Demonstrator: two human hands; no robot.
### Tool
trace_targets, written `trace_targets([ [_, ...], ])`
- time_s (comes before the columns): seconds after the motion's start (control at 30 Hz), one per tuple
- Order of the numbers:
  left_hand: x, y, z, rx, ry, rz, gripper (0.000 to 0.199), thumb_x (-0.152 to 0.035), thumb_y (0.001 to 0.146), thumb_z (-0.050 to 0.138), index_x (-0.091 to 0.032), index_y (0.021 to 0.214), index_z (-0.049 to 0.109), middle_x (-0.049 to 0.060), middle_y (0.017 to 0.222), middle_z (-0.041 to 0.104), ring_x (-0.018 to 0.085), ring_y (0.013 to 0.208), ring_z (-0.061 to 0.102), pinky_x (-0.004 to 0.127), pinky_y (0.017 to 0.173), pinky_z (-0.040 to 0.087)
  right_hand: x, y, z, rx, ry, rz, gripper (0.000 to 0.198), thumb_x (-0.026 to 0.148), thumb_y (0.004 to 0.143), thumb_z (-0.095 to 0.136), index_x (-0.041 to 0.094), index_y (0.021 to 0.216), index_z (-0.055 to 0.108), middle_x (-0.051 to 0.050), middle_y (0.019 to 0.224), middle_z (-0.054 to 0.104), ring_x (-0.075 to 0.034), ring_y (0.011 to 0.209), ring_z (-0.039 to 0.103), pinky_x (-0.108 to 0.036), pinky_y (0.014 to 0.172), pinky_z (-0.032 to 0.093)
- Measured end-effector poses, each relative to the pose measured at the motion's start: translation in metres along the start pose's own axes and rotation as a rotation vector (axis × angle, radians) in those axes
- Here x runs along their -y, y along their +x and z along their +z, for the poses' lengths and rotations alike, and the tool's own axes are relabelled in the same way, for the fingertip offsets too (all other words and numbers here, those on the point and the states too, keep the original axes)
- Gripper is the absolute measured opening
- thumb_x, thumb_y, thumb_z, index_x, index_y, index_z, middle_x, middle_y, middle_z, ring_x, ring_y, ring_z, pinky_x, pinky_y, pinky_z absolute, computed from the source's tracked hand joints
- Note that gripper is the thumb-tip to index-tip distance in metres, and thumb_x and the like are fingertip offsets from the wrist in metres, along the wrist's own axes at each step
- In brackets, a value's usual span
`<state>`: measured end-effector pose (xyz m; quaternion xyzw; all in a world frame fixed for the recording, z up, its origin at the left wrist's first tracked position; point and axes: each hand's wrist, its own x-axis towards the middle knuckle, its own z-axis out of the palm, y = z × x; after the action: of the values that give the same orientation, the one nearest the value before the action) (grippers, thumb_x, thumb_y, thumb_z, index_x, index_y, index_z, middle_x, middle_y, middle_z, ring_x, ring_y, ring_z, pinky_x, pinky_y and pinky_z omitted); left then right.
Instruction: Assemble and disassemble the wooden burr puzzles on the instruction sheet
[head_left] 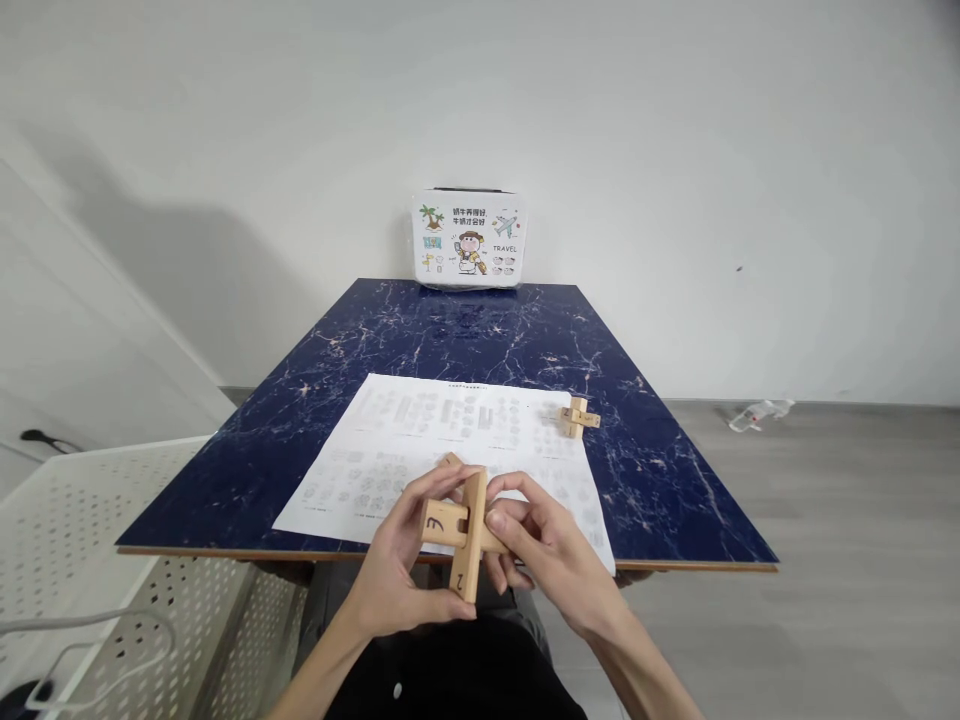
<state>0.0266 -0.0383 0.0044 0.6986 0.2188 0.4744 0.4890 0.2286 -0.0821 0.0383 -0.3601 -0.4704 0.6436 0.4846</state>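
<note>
Between my two hands, above the table's near edge, is a wooden interlocking puzzle (470,535) made of crossed, notched bars marked with black numbers. My left hand (405,555) wraps the upright bar, its thumb at the lower end by the "2" and its fingers at the top. From the other side my right hand (544,535) pinches a bar that sticks out to the right. Its fingertips partly hide that bar. A printed sheet (315,500) with small grey diagrams lies under and beyond the hands. On its right edge stands a smaller wooden cross puzzle (577,417).
The dark blue marbled table (457,340) reaches to the wall. At its far end stands a white case (470,240) with cartoon prints. A perforated white rack (90,520) with a cable is at the left. Clear plastic packaging (759,414) lies on the floor at right.
</note>
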Motion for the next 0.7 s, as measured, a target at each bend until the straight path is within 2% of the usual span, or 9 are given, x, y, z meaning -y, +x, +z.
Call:
trace_targets([
  [0.13, 0.0, -0.003, 0.001, 0.007, -0.024, 0.014, 0.095, -0.049, 0.066, 0.098, -0.035, 0.149, 0.055, 0.012, 0.152, 0.059, 0.04, 0.141, 0.055, 0.054, 0.117, 0.048, 0.0, -0.003, 0.011, -0.073, -0.03, -0.049, 0.04, 0.061, 0.099, 0.063, 0.024, 0.108, 0.05, 0.01, 0.058, 0.049, -0.009, 0.047, 0.043, -0.021, 0.048, 0.031],
  [0.23, -0.002, -0.004, 0.002, 0.017, -0.026, -0.001, 0.096, -0.046, 0.065, 0.099, -0.035, 0.149, 0.054, 0.012, 0.153, 0.059, 0.04, 0.141, 0.055, 0.052, 0.113, 0.052, -0.003, -0.005, 0.021, -0.141, -0.048, -0.107, 0.039, 0.062, 0.102, 0.057, 0.025, 0.109, 0.05, 0.01, 0.059, 0.043, -0.009, 0.047, 0.04, -0.023, 0.049, 0.031],
  [0.33, -0.005, -0.005, 0.001, -0.01, -0.004, 0.011, 0.097, -0.046, 0.063, 0.1, -0.032, 0.148, 0.056, 0.013, 0.152, 0.059, 0.042, 0.144, 0.053, 0.056, 0.117, 0.048, -0.008, -0.008, 0.025, -0.186, -0.052, -0.118, 0.036, 0.061, 0.106, 0.049, 0.026, 0.113, 0.048, 0.01, 0.06, 0.041, -0.011, 0.05, 0.04, -0.024, 0.051, 0.033],
  [0.43, -0.007, -0.004, 0.0, -0.065, -0.001, 0.036, 0.097, -0.048, 0.064, 0.1, -0.032, 0.149, 0.057, 0.013, 0.152, 0.059, 0.042, 0.146, 0.05, 0.058, 0.123, 0.041, -0.01, -0.01, 0.024, -0.127, -0.047, -0.094, 0.034, 0.059, 0.108, 0.046, 0.027, 0.117, 0.046, 0.009, 0.062, 0.044, -0.012, 0.055, 0.041, -0.025, 0.055, 0.035],
  [0.53, -0.005, -0.005, 0.0, -0.05, -0.007, 0.023, 0.097, -0.048, 0.064, 0.099, -0.032, 0.149, 0.056, 0.013, 0.152, 0.059, 0.041, 0.145, 0.051, 0.056, 0.121, 0.043, -0.01, -0.011, 0.022, -0.051, -0.007, -0.063, 0.033, 0.06, 0.108, 0.048, 0.028, 0.115, 0.045, 0.009, 0.064, 0.04, -0.011, 0.055, 0.034, -0.024, 0.054, 0.029],
  [0.7, -0.004, -0.008, 0.004, -0.037, -0.045, 0.027, 0.098, -0.045, 0.064, 0.1, -0.033, 0.151, 0.055, 0.012, 0.152, 0.059, 0.04, 0.143, 0.054, 0.054, 0.121, 0.043, -0.012, -0.012, 0.025, -0.031, 0.06, -0.063, 0.033, 0.059, 0.108, 0.049, 0.027, 0.11, 0.046, 0.009, 0.066, 0.037, -0.011, 0.058, 0.029, -0.024, 0.054, 0.025],
])
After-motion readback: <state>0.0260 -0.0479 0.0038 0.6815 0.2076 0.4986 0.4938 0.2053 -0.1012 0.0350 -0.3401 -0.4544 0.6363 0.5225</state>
